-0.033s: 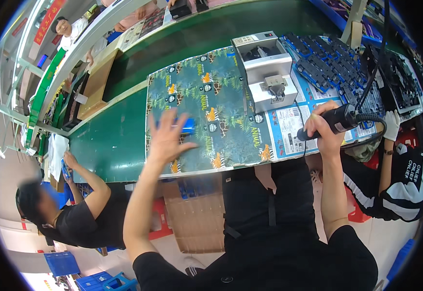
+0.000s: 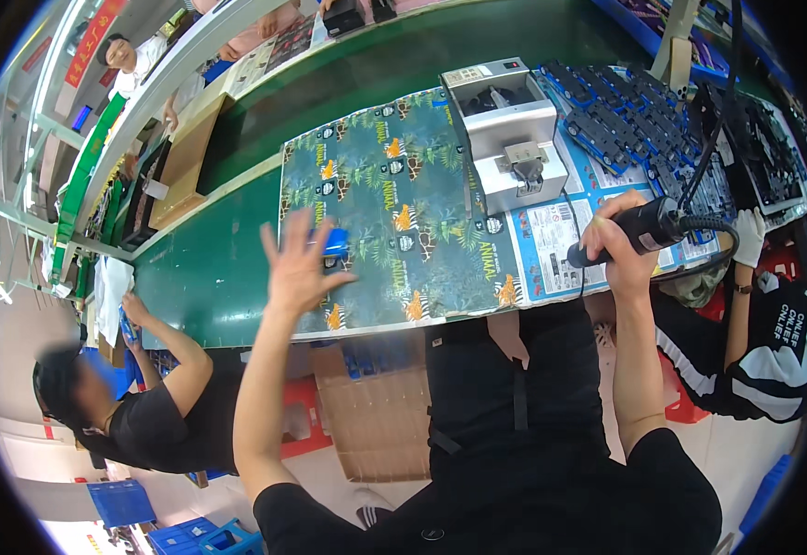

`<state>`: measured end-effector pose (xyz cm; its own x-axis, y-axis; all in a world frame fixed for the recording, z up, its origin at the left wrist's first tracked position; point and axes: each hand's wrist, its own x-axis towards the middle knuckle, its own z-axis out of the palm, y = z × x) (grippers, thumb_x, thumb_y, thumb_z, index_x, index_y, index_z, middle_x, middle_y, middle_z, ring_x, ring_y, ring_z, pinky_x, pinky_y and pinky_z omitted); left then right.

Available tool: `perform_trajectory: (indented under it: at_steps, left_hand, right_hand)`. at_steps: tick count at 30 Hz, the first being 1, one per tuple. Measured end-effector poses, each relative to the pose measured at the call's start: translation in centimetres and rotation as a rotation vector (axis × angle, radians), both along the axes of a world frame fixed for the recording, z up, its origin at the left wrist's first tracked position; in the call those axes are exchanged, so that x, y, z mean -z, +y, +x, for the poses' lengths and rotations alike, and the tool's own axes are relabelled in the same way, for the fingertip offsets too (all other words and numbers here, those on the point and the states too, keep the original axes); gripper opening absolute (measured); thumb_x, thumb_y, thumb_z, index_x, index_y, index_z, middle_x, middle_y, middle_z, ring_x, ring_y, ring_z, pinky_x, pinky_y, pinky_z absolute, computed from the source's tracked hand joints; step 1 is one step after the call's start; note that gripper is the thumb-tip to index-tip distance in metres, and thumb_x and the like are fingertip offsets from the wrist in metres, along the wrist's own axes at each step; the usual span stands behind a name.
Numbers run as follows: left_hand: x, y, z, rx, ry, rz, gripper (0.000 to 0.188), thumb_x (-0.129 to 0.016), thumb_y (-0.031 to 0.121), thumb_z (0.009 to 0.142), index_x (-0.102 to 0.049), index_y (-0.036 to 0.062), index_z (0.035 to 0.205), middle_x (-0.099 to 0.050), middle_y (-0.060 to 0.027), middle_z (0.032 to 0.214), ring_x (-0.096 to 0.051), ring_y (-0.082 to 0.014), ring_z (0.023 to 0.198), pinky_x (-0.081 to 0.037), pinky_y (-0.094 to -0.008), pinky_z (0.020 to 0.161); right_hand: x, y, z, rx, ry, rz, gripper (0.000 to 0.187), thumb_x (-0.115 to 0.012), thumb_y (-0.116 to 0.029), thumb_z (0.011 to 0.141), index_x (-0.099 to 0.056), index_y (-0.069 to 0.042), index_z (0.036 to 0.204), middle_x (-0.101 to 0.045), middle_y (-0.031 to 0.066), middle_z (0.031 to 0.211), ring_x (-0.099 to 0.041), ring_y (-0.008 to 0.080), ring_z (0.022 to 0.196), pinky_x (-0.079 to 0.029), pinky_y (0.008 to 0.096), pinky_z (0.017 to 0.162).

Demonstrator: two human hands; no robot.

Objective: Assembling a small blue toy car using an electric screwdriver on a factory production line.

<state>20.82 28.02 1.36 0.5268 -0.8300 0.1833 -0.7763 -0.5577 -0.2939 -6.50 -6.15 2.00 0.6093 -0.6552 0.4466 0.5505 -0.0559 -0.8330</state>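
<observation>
My left hand (image 2: 297, 268) is spread flat over the left part of the printed sheet (image 2: 366, 199), its fingers apart. A small glossy blue piece (image 2: 336, 243) lies on the sheet right by those fingers and is partly covered by them; whether the hand touches it I cannot tell. Closed around a black electric screwdriver (image 2: 639, 227), my right hand (image 2: 614, 242) is over the right front of the bench. A cable runs off the tool's right end. Left of that hand stands a silver screw feeder (image 2: 515, 139), with an opening in its top.
Rows of blue-and-black chassis-like parts (image 2: 616, 120) fill the bench behind my right hand. A co-worker's gloved hand (image 2: 749, 238) is at the far right. Another co-worker (image 2: 144, 388) sits at the left, holding a blue item. A brown carton (image 2: 376, 425) stands below the bench edge.
My left hand has shifted a little to the left, fingers still spread, and the blue piece now lies farther left too. My right hand and the screwdriver stay in place.
</observation>
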Motion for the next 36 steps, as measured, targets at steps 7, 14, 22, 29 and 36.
perform_trajectory:
  at_steps: [7, 14, 22, 29, 36]
  left_hand:
    - [1.3, -1.0, -3.8, 0.130, 0.041, -0.539, 0.059, -0.081, 0.022, 0.073, -0.056, 0.0004, 0.121, -0.051, -0.0208, 0.134, -0.048, -0.0391, 0.124, -0.035, -0.0506, 0.104]
    - [2.7, -19.1, -18.2, 0.426, 0.814, -0.926, 0.040, -0.075, 0.006, 0.077, -0.061, -0.0028, 0.113, -0.065, -0.0190, 0.108, -0.067, -0.0289, 0.081, -0.053, -0.0353, 0.070]
    - [3.6, -40.7, -22.6, 0.085, 1.191, -0.565, 0.062, -0.073, 0.042, 0.081, -0.058, -0.0107, 0.111, -0.066, -0.0270, 0.101, -0.066, -0.0447, 0.091, -0.051, -0.0492, 0.079]
    - [3.0, -45.3, -25.2, 0.011, 0.991, -0.700, 0.064, -0.077, 0.044, 0.076, -0.057, -0.0081, 0.107, -0.067, -0.0295, 0.095, -0.066, -0.0444, 0.092, -0.052, -0.0455, 0.081]
    - [2.5, -37.3, -25.2, 0.206, 1.946, -1.275, 0.048, -0.078, 0.016, 0.083, -0.050, -0.0005, 0.117, -0.062, -0.0083, 0.106, -0.061, -0.0150, 0.094, -0.051, -0.0292, 0.081]
  right_hand:
    - [-0.5, -0.8, -1.4, 0.036, 0.028, -0.027, 0.014, -0.068, -0.004, 0.083, -0.055, 0.000, 0.087, -0.057, 0.0069, 0.064, -0.055, 0.0107, 0.051, -0.046, 0.0234, 0.051]
    - [-3.4, -1.0, -7.6, -0.164, -0.176, 0.117, 0.023, -0.070, -0.010, 0.078, -0.051, 0.002, 0.085, -0.054, 0.0082, 0.060, -0.053, 0.0143, 0.048, -0.048, 0.0281, 0.050]
    - [-4.2, -3.1, -14.5, -0.021, -0.062, 0.121, 0.029, -0.077, -0.008, 0.071, -0.053, 0.001, 0.085, -0.058, 0.0093, 0.065, -0.055, 0.0119, 0.052, -0.048, 0.0255, 0.052]
    - [-4.4, -3.3, -16.0, 0.050, 0.126, 0.080, 0.036, -0.085, -0.015, 0.066, -0.058, 0.000, 0.084, -0.058, 0.0038, 0.076, -0.055, 0.0087, 0.061, -0.044, 0.0219, 0.058]
    - [-4.1, -3.5, -16.0, 0.102, 0.085, 0.099, 0.037, -0.086, -0.020, 0.067, -0.059, -0.001, 0.085, -0.059, 0.0037, 0.073, -0.057, 0.0083, 0.061, -0.044, 0.0208, 0.058]
